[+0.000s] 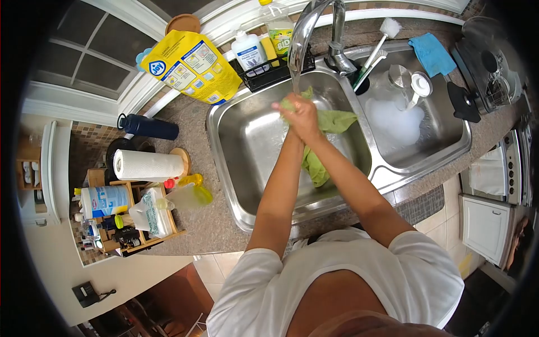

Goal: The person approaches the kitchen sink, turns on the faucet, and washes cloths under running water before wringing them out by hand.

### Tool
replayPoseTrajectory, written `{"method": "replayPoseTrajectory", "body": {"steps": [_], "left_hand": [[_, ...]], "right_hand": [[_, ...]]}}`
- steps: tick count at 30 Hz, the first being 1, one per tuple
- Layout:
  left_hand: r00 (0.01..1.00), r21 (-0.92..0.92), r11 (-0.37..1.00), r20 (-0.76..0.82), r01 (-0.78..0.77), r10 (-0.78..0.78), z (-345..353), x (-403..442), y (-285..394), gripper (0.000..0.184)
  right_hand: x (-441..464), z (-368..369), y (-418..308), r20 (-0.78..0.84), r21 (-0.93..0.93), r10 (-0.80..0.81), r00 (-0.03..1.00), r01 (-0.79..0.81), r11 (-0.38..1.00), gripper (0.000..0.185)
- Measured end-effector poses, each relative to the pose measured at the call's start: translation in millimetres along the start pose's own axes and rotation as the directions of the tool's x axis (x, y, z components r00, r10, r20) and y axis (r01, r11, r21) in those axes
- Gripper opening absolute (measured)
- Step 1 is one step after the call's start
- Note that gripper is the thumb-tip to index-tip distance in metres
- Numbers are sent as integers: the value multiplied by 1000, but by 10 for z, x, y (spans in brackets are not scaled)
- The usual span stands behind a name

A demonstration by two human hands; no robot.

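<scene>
Over the left sink basin (241,140), my left hand (288,116) and my right hand (306,117) are pressed together, closed around a green cloth (336,121). One end of the cloth spreads out to the right of my hands, and another part hangs below my wrists into the basin. Small bits of it show above my fingers. My right hand covers much of the left one. Directly above them is the curved chrome faucet (299,50); whether water runs from it is hard to make out.
Suds (396,121) and a white-rimmed clear container (421,84) occupy the right basin. Behind the sink stand a black caddy (264,80) with soap bottles and a yellow Joy pouch (193,67). Paper towels (149,165) and a yellow-green bottle (191,195) are left. A blue cloth (432,54) lies right.
</scene>
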State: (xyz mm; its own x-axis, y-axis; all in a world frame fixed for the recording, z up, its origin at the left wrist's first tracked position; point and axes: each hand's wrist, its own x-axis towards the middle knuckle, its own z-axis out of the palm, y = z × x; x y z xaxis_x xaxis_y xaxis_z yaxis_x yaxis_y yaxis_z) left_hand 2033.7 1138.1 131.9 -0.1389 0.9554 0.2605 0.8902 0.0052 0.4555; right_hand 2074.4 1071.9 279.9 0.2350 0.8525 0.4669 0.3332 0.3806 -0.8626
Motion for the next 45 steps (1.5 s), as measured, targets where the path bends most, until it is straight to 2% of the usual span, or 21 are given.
{"method": "replayPoseTrajectory", "body": {"steps": [1,2,3,4,6,8,9,12,15,18,20,22,24,27,30,33,37,39,41,43,45], "left_hand": [[911,-695,590,281,410,-302,-563,-35,353,31],[719,-756,-295,651,584,-244,-908,-51,572,31],[742,-762,-194,647,618,-175,-909,-7,604,30],[729,-735,-257,671,628,-138,-871,3,593,30],[706,-669,-379,706,639,-55,-791,36,567,30],[791,-745,-324,612,583,15,-585,88,369,31],[822,-778,-297,567,554,48,-478,66,265,32],[789,-798,-226,595,558,-155,-600,47,381,32],[689,-684,-208,723,699,-60,-934,20,280,30],[718,-711,233,693,664,66,-1367,23,10,40],[885,-613,781,292,-118,363,-1054,48,-387,39],[813,-478,814,295,-331,503,-1044,72,-356,37],[717,-647,753,581,120,385,-1409,148,88,33],[819,-735,623,515,268,255,-1312,177,103,23],[875,-783,532,461,323,146,-1675,222,323,23],[951,-924,275,298,265,86,-1940,297,362,27],[953,-955,-93,291,283,-83,-1891,376,204,33],[844,-837,-143,536,528,-28,-1469,401,30,30],[705,-690,-184,709,700,20,-998,360,-85,32],[707,-661,-273,697,699,120,-650,259,-55,38],[822,-708,-421,454,567,343,-99,256,-97,43]], "right_hand": [[53,-54,80,-30,-5,107,994,-108,994,28],[178,-158,214,-62,-7,212,975,-213,977,31],[295,-255,346,-97,-2,316,944,-318,948,34],[352,-298,415,-132,7,415,900,-418,909,37],[302,-220,488,-217,-47,344,914,-362,931,42],[199,-119,369,-266,-140,207,942,-250,958,40],[147,-105,309,-230,-133,90,969,-122,984,35],[128,-160,399,-162,-217,113,980,-147,965,37],[272,-441,936,-19,-384,191,981,-183,905,42],[364,-751,956,302,-273,247,921,-165,948,45],[486,-833,648,500,-171,105,860,-21,985,42],[555,-755,353,625,-98,-46,780,136,986,41],[529,-581,297,556,-7,-101,825,127,992,38],[380,-401,266,266,324,6,964,-95,941,44],[214,-466,491,440,372,277,854,-454,809,39],[103,-577,867,607,-138,509,611,-550,824,35],[-18,-438,733,282,476,212,936,-328,816,25],[95,-333,135,122,649,153,981,-195,736,26],[26,71,107,-33,443,19,999,-2,897,24],[25,161,96,-52,190,-59,997,68,979,23],[60,85,36,36,-71,-34,999,37,997,25]]}}
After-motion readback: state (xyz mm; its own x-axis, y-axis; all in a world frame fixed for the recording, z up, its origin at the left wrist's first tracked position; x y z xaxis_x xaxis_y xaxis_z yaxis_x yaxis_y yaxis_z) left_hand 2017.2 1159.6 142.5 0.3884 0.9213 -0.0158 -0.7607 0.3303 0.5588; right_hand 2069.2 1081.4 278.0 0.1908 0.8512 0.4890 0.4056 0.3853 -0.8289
